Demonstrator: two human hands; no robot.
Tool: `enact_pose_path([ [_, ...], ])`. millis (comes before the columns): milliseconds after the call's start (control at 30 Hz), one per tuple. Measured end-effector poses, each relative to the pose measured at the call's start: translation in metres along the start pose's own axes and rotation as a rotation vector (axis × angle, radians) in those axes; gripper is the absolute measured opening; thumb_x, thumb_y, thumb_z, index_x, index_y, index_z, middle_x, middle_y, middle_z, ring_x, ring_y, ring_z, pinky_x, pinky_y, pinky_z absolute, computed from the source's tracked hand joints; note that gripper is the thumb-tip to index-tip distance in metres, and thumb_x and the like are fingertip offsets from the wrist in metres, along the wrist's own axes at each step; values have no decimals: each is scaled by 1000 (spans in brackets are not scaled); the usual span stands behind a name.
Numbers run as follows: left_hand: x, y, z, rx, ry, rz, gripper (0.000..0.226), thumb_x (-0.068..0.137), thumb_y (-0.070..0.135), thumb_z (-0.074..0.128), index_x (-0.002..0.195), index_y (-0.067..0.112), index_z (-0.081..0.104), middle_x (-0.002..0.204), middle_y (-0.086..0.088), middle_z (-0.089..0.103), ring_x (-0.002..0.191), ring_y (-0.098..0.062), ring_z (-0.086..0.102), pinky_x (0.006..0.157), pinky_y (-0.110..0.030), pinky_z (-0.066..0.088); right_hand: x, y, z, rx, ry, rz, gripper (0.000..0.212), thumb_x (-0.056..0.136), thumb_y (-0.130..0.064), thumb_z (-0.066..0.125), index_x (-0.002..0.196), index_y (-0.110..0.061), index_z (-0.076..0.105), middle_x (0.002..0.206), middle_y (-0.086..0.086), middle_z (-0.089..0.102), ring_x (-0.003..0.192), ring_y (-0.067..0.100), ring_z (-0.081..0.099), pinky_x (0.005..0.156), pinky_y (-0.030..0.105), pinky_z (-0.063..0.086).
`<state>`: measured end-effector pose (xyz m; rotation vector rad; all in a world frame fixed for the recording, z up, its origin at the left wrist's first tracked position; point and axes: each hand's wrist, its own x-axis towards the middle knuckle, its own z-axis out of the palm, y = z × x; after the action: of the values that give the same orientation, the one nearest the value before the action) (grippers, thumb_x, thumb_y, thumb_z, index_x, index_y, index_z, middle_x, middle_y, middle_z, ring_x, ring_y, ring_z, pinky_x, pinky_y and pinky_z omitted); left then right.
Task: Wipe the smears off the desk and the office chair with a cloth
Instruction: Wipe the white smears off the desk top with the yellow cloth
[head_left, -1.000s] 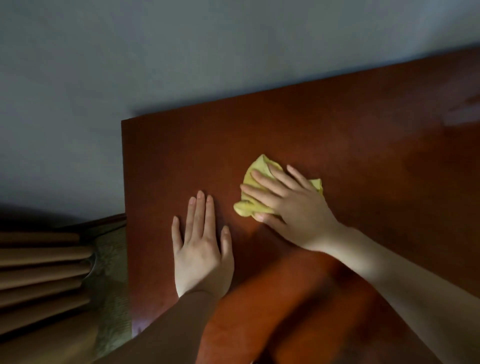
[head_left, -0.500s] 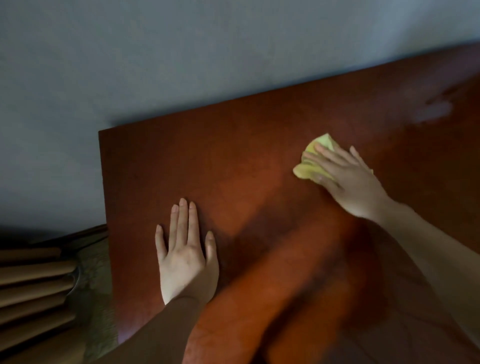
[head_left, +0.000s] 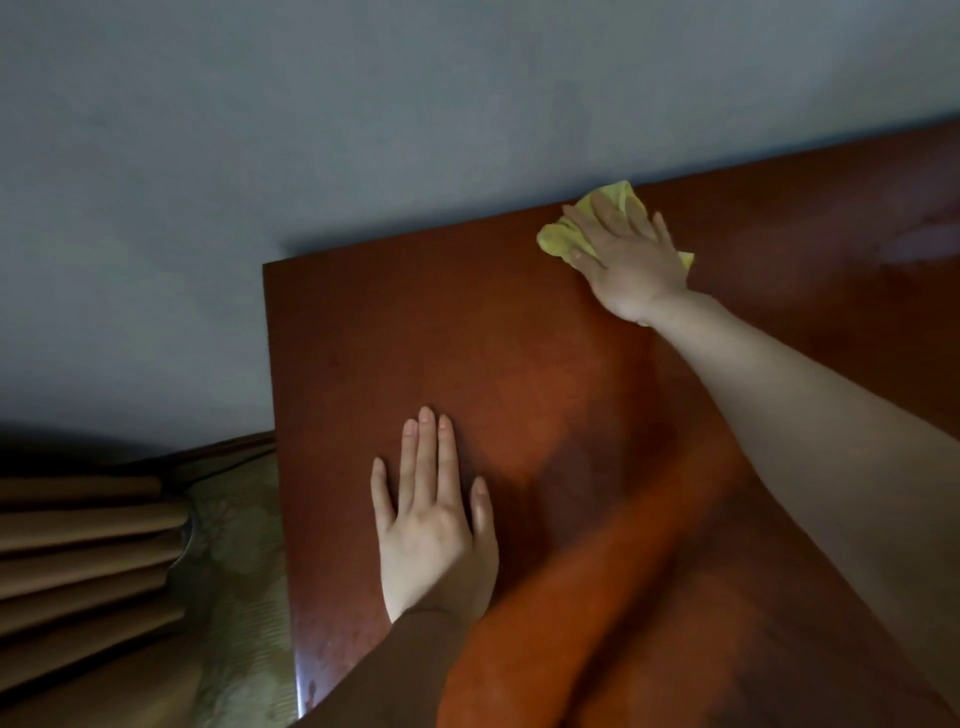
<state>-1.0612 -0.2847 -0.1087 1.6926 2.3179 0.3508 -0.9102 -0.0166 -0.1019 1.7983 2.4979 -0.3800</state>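
the surface (head_left: 519, 364) before us is a glossy reddish-brown wooden top. we see its far left corner, and its far edge runs up to the right along a grey wall (head_left: 363, 130). our left hand (head_left: 434, 530) lies flat on it near the left edge, palm down, fingers straight and close together, thumb out to the side. well apart from it, right at the far edge, a crumpled yellow cloth (head_left: 558, 236) lies on the wood, and our right hand (head_left: 628, 260) presses on it with fingers spread flat. a pale, dull smear (head_left: 914, 244) shows on the wood further right, apart from the cloth.
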Motion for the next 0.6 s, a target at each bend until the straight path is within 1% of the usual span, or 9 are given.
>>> enact_pose_path([
  [67, 0, 0, 0, 0, -1, 0, 61, 94, 38, 23, 148, 10, 25, 155, -1, 21, 144, -15, 14, 117, -38, 4, 1, -29, 4, -33, -21, -92, 52, 101, -43, 28, 149, -40, 11, 160, -4, 6, 146, 26, 1, 116, 44, -1],
  [133, 0, 0, -2, -4, -6, -4, 61, 94, 39, 22, 148, 11, 25, 155, -1, 21, 144, -15, 12, 117, -38, 3, -9, -57, 10, -68, -24, -193, 52, 101, -42, 29, 149, -40, 10, 160, -3, 8, 146, 26, 1, 116, 43, -1],
  [233, 1, -1, -1, -47, -15, 4, 64, 94, 45, 17, 150, 16, 13, 157, 3, 11, 146, -11, 2, 118, -35, -5, -32, -81, 22, -88, -24, -309, 53, 100, -42, 30, 149, -42, 10, 159, -6, 8, 146, 22, 2, 116, 42, -2],
  [300, -1, -3, -4, -120, -12, 18, 66, 93, 49, 15, 150, 19, 5, 158, 5, 4, 146, -8, -4, 118, -31, -9, -51, -90, 27, -94, -27, -331, 52, 100, -43, 29, 148, -44, 8, 159, -10, 5, 146, 19, 1, 116, 40, -4],
  [433, -3, -6, -14, -343, -6, 38, 68, 89, 48, 21, 148, 23, -1, 156, 10, 0, 145, -3, -9, 117, -23, -10, -82, -93, 29, -85, -66, -361, 53, 100, -43, 28, 148, -45, 6, 159, -11, 1, 146, 18, -3, 116, 40, -5],
  [500, -3, -10, -21, -530, -46, 71, 65, 90, 44, 29, 147, 29, 2, 156, 15, 2, 144, 3, -7, 117, -22, -7, -102, -94, 30, -87, -78, -403, 54, 99, -43, 29, 148, -44, 6, 159, -10, 1, 146, 18, -5, 116, 39, -6],
  [567, -5, -20, -32, -764, -71, 70, 60, 92, 31, 42, 146, 32, 17, 155, 19, 12, 143, 6, 6, 117, -19, 5, -124, -95, 32, -108, -92, -441, 56, 99, -43, 30, 148, -44, 4, 159, -10, 1, 146, 18, -7, 115, 37, -9],
  [600, -7, -29, -38, -806, -32, 78, 57, 92, 22, 48, 144, 30, 28, 153, 18, 21, 141, 6, 15, 116, -17, 13, -136, -95, 33, -125, -102, -460, 57, 99, -43, 31, 148, -44, 3, 159, -10, 1, 146, 17, -8, 115, 37, -10],
])
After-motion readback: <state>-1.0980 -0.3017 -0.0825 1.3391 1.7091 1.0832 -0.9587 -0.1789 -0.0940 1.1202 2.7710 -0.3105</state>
